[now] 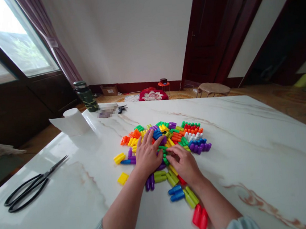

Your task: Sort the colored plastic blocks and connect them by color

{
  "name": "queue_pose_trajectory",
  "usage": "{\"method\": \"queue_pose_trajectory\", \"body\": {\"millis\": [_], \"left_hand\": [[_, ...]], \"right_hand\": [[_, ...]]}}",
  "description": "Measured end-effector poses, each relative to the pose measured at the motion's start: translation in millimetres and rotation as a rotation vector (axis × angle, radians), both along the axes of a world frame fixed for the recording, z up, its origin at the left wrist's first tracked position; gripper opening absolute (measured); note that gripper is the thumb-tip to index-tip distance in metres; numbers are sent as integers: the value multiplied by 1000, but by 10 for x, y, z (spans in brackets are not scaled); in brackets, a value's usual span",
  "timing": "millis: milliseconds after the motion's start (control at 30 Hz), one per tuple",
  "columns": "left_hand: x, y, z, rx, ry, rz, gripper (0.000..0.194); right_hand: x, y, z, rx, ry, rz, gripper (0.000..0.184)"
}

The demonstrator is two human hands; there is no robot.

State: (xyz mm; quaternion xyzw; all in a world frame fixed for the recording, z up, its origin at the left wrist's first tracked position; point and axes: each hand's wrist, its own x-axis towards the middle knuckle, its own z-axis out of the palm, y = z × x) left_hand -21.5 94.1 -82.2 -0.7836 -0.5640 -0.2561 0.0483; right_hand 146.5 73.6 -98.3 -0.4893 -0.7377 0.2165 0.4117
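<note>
The left hand [148, 154] spreads its fingers over jumbled plastic pieces [160, 176], the right hand's [185, 162] curl by a green piece [166, 161], pinch unclear, while colour rows [194, 136] beyond them look aligned and the pieces nearer lie unsorted.

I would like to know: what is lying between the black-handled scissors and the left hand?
In the head view: white tabletop beside the scissors, then, close to the left hand, a yellow piece, a blue piece and purple pieces.
</note>
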Motion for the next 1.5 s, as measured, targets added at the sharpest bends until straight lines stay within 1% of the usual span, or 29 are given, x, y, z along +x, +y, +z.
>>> {"method": "queue_pose_trajectory", "body": {"millis": [100, 233, 367, 433, 500, 567, 633, 700, 733, 767, 800, 867, 900, 933, 1000, 1067, 1133, 1167, 1233, 1300, 1400, 1500], "left_hand": [[6, 5, 8, -21, 17, -6, 41], [-1, 28, -14, -13, -64, 28, 22], [-25, 62, -47, -4, -154, 20, 22], [-36, 67, -42, 33, -219, 4, 20], [-41, 57, -17, 99, -342, -30, 20], [-32, 33, 18, 138, -521, -83, 18], [-12, 2, 48, 111, -693, -135, 13], [16, -29, 64, 43, -780, -188, 7], [29, -44, 67, 8, -784, -218, 7], [39, -56, 68, -24, -764, -252, 7], [46, -66, 68, -52, -725, -285, 6], [41, -78, 68, -79, -615, -315, 3], [26, -78, 70, -65, -551, -294, 6], [2, -75, 74, -31, -486, -245, 11], [-68, -57, 84, 66, -376, -78, 16], [-153, -34, 95, 129, -296, 114, 15], [-226, -15, 104, 108, -233, 258, 15], [-251, -9, 106, 76, -205, 307, 19], [-275, -2, 102, 3, -160, 363, 27], [-271, 4, 88, -47, -136, 375, 32], [-256, 19, 56, -69, -135, 361, 35], [-265, 45, 29, -79, -165, 365, 36]], "right_hand": [[-8, -1, -17, -9, -8, -6, 14], [-9, -4, -4, -23, -3, -8, 11], [-8, -7, 13, -33, 3, -5, 9], [-2, -1, 6, -36, 13, -4, 8], [5, 13, -12, -38, 38, -12, 8], [11, 28, -29, -45, 89, -34, 9], [11, 38, -31, -70, 187, -66, 15], [6, 36, -13, -102, 309, -84, 30], [3, 30, 1, -111, 354, -80, 37], [2, 23, 17, -111, 378, -68, 40], [3, 16, 30, -99, 378, -56, 38], [14, 5, 43, -63, 341, -52, 28], [24, 4, 41, -48, 329, -68, 25], [36, 6, 33, -39, 328, -93, 23], [62, 22, 4, -33, 343, -145, 24], [83, 45, -31, -26, 348, -180, 24], [96, 67, -58, -15, 321, -183, 25], [100, 76, -66, -9, 301, -177, 25], [103, 86, -72, 3, 253, -166, 26], [104, 89, -68, 23, 213, -175, 26], [102, 85, -57, 59, 187, -196, 25], [94, 79, -53, 73, 170, -171, 24]]}}
